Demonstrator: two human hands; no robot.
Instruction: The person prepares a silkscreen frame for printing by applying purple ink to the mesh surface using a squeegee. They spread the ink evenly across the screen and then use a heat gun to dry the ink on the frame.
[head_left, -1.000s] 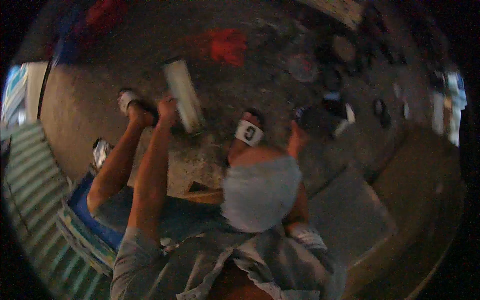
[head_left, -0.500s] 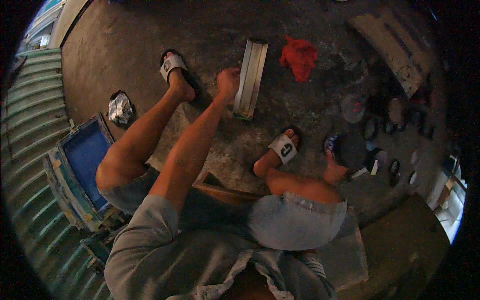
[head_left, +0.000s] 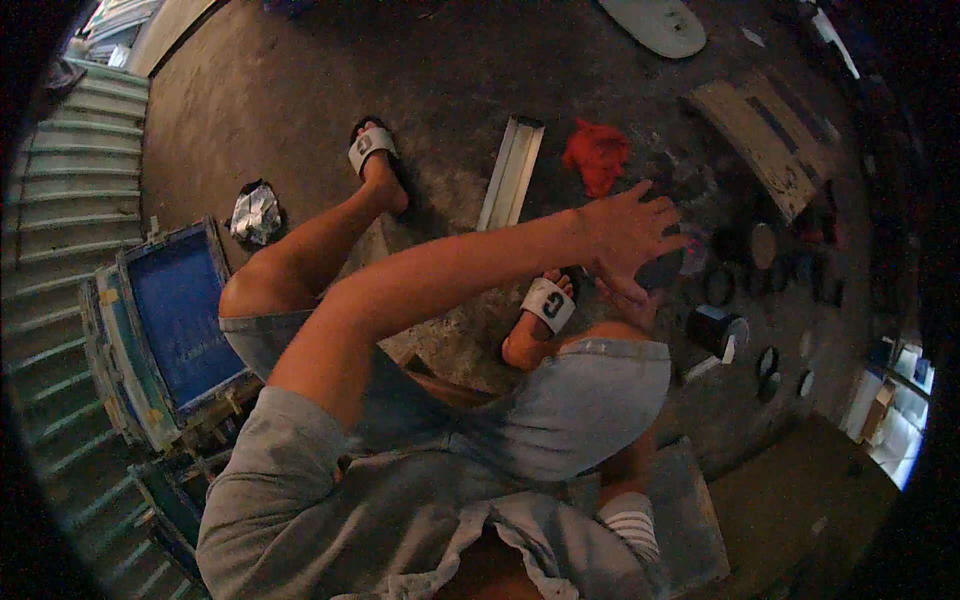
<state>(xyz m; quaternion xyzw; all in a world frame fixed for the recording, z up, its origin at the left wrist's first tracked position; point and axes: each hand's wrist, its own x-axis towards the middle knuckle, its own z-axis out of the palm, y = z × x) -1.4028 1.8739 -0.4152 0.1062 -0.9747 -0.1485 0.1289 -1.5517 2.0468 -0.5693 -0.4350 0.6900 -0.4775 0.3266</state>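
My left hand (head_left: 635,235) reaches across to the right with its fingers spread, over a dark round container (head_left: 662,270). Whether the fingers touch it cannot be made out. Below it, largely covered, my right hand (head_left: 632,305) is at the container's near side and appears to grip it. A long, light metal trough (head_left: 511,175) lies on the floor beyond my left forearm, its lower end hidden by the arm. A crumpled red cloth (head_left: 597,155) rests just past my left hand.
Blue-meshed frames (head_left: 185,320) lean at the left beside a corrugated metal wall (head_left: 80,190). Crumpled foil (head_left: 256,212) sits near my left foot. On the right are a black cup (head_left: 712,328), several dark rings and discs, and a worn board (head_left: 765,135). A pale oval object (head_left: 655,25) lies far off.
My left hand has left the metal trough and swung right over the dark container, its fingers now spread. The container and my right hand have shifted slightly left and up in view.
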